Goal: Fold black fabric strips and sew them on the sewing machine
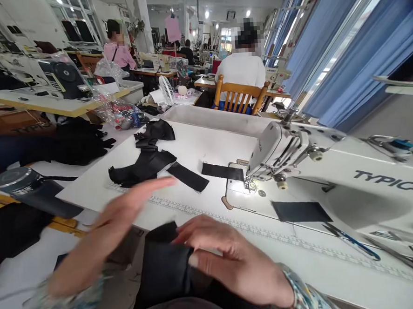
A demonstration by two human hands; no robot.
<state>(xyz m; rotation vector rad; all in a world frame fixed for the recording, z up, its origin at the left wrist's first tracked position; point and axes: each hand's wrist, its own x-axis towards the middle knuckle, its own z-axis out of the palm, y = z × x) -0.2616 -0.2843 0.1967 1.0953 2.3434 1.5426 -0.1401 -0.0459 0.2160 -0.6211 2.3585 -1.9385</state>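
Low at the front of the table, my right hand [226, 256] grips the edge of a black fabric piece [164, 264] between thumb and fingers. The fabric hangs over my lap, its lower part out of sight. My left hand [122, 215] is raised to the left, slightly blurred, fingers stretched out flat and holding nothing. Beyond it lie a pile of black fabric pieces [144, 165] and a black strip [188, 176]. Another black strip [223, 170] reaches to the needle area of a white sewing machine [279, 145]. A dark rectangular piece [301, 211] rests nearer me.
Blue-handled snips [355, 243] lie at the right beside a printed ruler tape [267, 232] along the table. A grey trough [207, 119] borders the far edge. Dark cloth [66, 144] is heaped at left. Two co-workers sit ahead, one on a wooden chair [241, 94].
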